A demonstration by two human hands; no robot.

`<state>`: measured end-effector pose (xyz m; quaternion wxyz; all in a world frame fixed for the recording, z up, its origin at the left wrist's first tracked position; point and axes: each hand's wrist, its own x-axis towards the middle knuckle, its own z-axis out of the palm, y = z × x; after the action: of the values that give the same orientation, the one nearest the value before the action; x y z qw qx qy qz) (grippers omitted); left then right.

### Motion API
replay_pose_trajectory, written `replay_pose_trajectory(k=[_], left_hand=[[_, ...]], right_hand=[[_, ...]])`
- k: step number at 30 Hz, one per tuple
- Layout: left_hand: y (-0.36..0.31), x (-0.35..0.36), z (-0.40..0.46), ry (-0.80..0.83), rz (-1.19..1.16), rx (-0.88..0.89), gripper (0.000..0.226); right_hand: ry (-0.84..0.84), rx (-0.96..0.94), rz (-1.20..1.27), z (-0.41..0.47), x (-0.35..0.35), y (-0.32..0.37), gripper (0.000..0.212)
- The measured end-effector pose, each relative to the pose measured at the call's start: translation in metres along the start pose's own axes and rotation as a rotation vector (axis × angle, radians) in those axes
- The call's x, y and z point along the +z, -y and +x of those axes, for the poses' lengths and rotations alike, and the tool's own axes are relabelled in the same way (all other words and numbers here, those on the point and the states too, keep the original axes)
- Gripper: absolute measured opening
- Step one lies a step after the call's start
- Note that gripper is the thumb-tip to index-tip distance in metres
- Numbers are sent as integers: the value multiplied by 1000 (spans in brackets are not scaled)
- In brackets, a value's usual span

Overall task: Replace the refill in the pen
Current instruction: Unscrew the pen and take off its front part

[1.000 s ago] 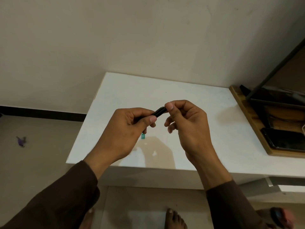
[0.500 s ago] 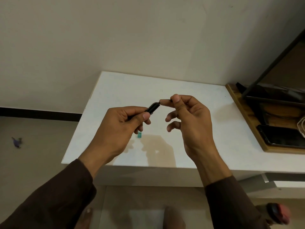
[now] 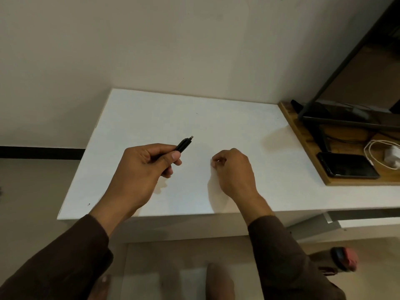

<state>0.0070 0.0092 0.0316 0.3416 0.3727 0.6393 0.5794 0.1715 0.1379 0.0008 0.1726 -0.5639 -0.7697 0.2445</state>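
- Head view: the left hand [image 3: 142,169] is above the left half of the white worktop [image 3: 216,122], with the fingers curled round a black pen [image 3: 184,145].
- The thumb lies along the pen barrel, and the short front end of the pen sticks out past the fingers, pointing up and to the right, toward the far edge of the worktop.
- A small pale tip shows at the end of the pen; it is too small to tell what part it is.
- The right hand [image 3: 234,169] is low over the middle of the worktop, apart from the left hand and from the pen.
- The fingers of the right hand are curled inward with their tips close together; I cannot tell if they pinch something small or hold nothing.
- Both arms have dark brown sleeves [image 3: 65,263] and come in over the near edge of the worktop.
- At the right edge of the worktop lies a wooden board [image 3: 303,137], and on it are a dark phone [image 3: 346,165], a white cable [image 3: 376,152] with a white charger [image 3: 392,155], and the foot of a dark stand [image 3: 337,118].
- Below the near edge of the worktop, bare feet [image 3: 218,282] are on the floor, blurred.
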Motion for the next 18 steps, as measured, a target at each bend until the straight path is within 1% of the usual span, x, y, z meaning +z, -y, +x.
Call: replay_pose_trajectory(k=[2, 6, 8, 9, 11, 12, 14, 16, 18], left_hand=[[2, 0, 0, 1, 7, -3, 13], [4, 1, 1, 4, 2, -14, 13], [3, 0, 1, 7, 0, -15, 13], [3, 0, 1, 8, 0, -15, 13], [1, 0, 2, 9, -4, -14, 14], [0, 0, 1, 10, -7, -13, 14], [-2, 0, 1, 18, 3, -1, 15], [-4, 0, 1, 23, 32, 18, 16], [-5, 0, 0, 33, 53, 37, 17]], right_hand=[[-11, 9, 10, 2, 1, -2, 24], [-18, 36, 71, 2, -2, -5, 13], [-51, 25, 119, 1, -10, -1, 15], [-78, 6, 176, -2, -15, 4, 15], [-95, -59, 396, -7, -28, 19, 12], [-65, -97, 520, -11, -34, 28, 12], [55, -158, 690, -19, -43, 42, 14], [152, -181, 788, -25, -47, 50, 17], [196, -169, 847, -27, -48, 51, 15]])
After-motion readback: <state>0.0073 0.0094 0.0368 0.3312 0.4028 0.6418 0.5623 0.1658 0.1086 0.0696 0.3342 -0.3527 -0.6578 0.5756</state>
